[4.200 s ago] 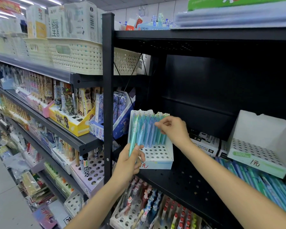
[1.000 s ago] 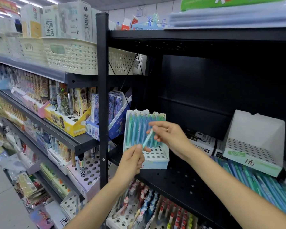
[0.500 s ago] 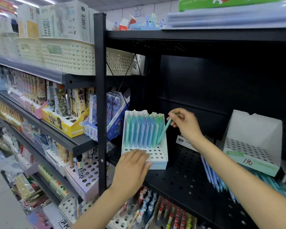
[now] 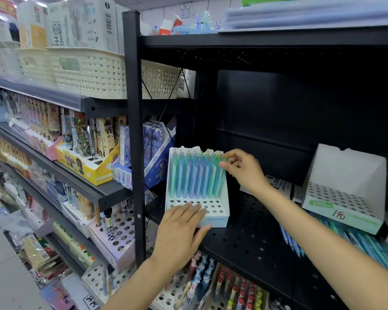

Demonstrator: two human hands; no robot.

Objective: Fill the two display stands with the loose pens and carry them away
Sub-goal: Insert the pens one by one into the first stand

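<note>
A white display stand (image 4: 222, 214) with a holed front stands on the black perforated shelf (image 4: 251, 247). Its back row holds several blue and green pens (image 4: 195, 177). My left hand (image 4: 182, 229) lies flat on the stand's front edge with fingers spread. My right hand (image 4: 242, 168) pinches the top of the rightmost green pen (image 4: 221, 173), which stands in the row. A second white stand (image 4: 343, 191) with no pens in it sits at the right. Loose blue pens (image 4: 367, 245) lie on the shelf below and beside it.
A black upright post (image 4: 136, 135) borders the shelf on the left. Small white boxes (image 4: 280, 185) sit behind my right wrist. Shelves at left hold stationery boxes and cream baskets (image 4: 87, 72). Pen displays (image 4: 231, 289) fill the shelf below.
My left hand passed a green pen to my right hand, then dropped flat onto the stand's front. My right hand set the pen upright at the row's right end.
</note>
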